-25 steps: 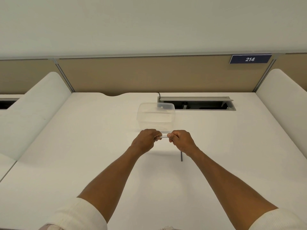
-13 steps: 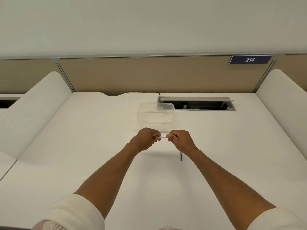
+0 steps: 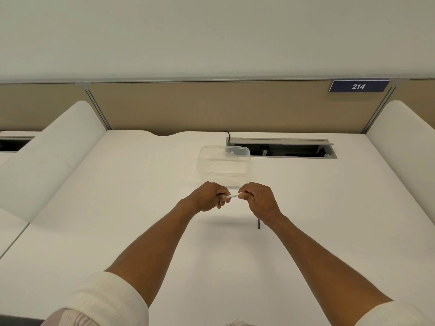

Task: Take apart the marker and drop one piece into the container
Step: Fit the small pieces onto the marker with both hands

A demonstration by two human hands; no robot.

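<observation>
Both my hands hold a white marker [image 3: 232,196] level above the white desk, just in front of a clear plastic container [image 3: 223,166]. My left hand [image 3: 208,196] grips its left end with curled fingers. My right hand [image 3: 257,200] grips its right end. Only a short white stretch of the marker shows between the two fists; both ends are hidden inside them. The container stands open beyond my knuckles, and I see nothing in it.
A thin dark rod-like thing [image 3: 259,223] lies on the desk [image 3: 117,208] under my right wrist. An open cable tray [image 3: 282,149] is set into the desk behind the container. White side dividers [image 3: 47,156] flank the desk, with a tan partition behind.
Both hands stay on the marker in about the same spot. The visible white stretch between the fists looks slightly longer than before.
</observation>
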